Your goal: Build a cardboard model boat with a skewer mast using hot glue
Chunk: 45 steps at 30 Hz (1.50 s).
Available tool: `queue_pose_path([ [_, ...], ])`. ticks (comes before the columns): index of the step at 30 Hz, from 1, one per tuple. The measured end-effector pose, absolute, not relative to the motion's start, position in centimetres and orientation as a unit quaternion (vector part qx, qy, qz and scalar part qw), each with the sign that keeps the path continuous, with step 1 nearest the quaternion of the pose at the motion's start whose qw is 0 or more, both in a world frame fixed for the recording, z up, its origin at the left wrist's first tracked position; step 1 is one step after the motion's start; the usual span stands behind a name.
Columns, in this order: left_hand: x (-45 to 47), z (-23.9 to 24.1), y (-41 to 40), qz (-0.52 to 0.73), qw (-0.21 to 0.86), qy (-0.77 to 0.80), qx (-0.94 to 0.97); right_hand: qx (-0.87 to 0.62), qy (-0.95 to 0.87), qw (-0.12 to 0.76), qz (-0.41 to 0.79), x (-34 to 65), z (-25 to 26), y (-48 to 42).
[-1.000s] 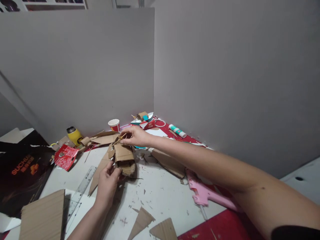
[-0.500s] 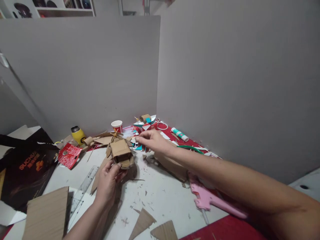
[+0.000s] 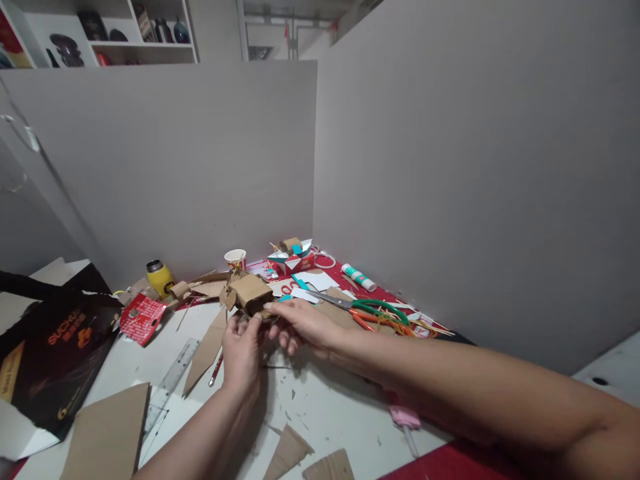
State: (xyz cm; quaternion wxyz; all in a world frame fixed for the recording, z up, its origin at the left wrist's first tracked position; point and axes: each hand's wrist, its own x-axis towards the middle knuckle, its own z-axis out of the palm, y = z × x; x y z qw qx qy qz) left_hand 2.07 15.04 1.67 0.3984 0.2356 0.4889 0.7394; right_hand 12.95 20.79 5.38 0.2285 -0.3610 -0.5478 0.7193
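Note:
A small brown cardboard box model [image 3: 249,291] with thin sticks poking from its top is held up over the white table [image 3: 325,400]. My left hand [image 3: 241,348] grips its underside with curled fingers. My right hand [image 3: 299,323] has come in from the right and pinches the model's lower right edge. Green-handled scissors [image 3: 367,309] lie just right of my right hand, beside thin orange sticks [image 3: 395,325].
Cardboard offcuts [image 3: 287,450] and a clear ruler [image 3: 170,380] litter the near table. A yellow bottle [image 3: 160,277], paper cup [image 3: 235,258], glue stick [image 3: 359,277], red packet [image 3: 143,317] and a black bag [image 3: 55,347] sit around. A pink glue gun [image 3: 403,417] peeks under my right arm. Grey partitions wall the corner.
My right hand drew back from the far clutter and closed on the cardboard model beside my left hand. The model rose slightly and the view tilted up.

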Motion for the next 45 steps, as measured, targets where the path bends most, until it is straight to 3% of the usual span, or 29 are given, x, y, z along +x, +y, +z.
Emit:
queue_pose_path([
  [18, 4.0, -0.5, 15.8, 0.622, 0.512, 0.523, 0.279, -0.493, -0.526, 0.315, 0.617, 19.1, 8.5, 28.5],
  [30, 4.2, -2.8, 16.0, 0.558, 0.453, 0.545, 0.432, -0.531, -0.502, 0.395, 0.556, 21.8, 12.0, 34.9],
  [45, 4.5, -2.5, 15.2, 0.555, 0.425, 0.541, 0.468, -0.518, -0.482, 0.420, 0.568, 23.8, 11.3, 36.9],
])
